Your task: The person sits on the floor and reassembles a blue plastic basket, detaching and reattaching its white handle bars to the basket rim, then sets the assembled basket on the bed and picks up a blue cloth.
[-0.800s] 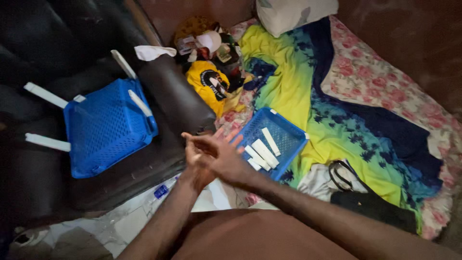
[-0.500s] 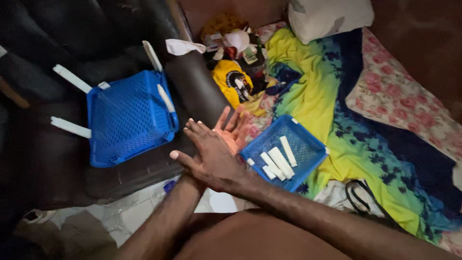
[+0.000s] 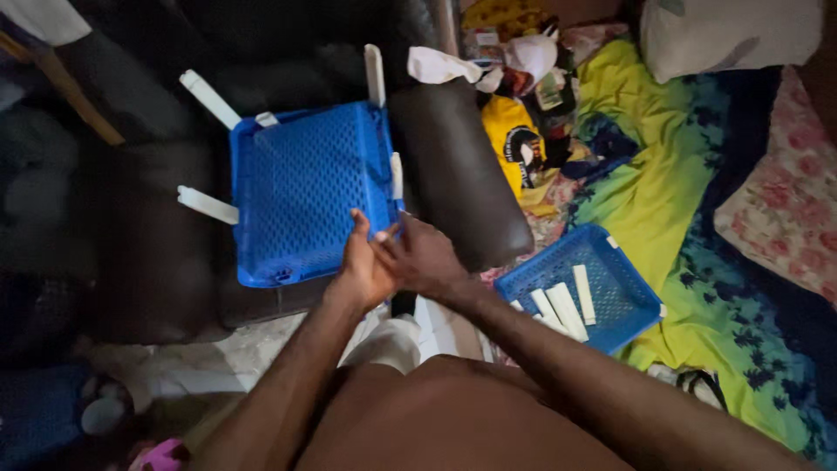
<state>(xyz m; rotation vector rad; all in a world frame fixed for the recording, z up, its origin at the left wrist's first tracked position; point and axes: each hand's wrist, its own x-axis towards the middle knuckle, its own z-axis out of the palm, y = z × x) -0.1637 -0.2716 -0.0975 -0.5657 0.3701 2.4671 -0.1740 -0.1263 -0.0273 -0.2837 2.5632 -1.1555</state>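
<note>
A blue perforated plastic panel (image 3: 301, 187) lies on a dark leather armchair (image 3: 453, 174), with white plastic legs (image 3: 209, 98) sticking out from its corners. My left hand (image 3: 362, 266) covers the panel's near right corner, fingers laid over the edge. My right hand (image 3: 423, 257) presses against the left one, its fingertips meeting my left thumb at that corner. A small pale bit shows between the fingers; I cannot tell what it is. To the right, a smaller blue basket (image 3: 610, 262) holds several loose white legs (image 3: 567, 310).
A yellow-green patterned cloth (image 3: 645, 183) and floral bedding (image 3: 785, 209) spread under and beyond the basket. A pile of clothes with a yellow garment (image 3: 514, 139) lies by the chair arm. A pale pillow (image 3: 724, 35) sits at the top right.
My view has swung left and closer. Both hands, held apart from the panel before with fingers spread, have moved up and left to the panel's near right corner.
</note>
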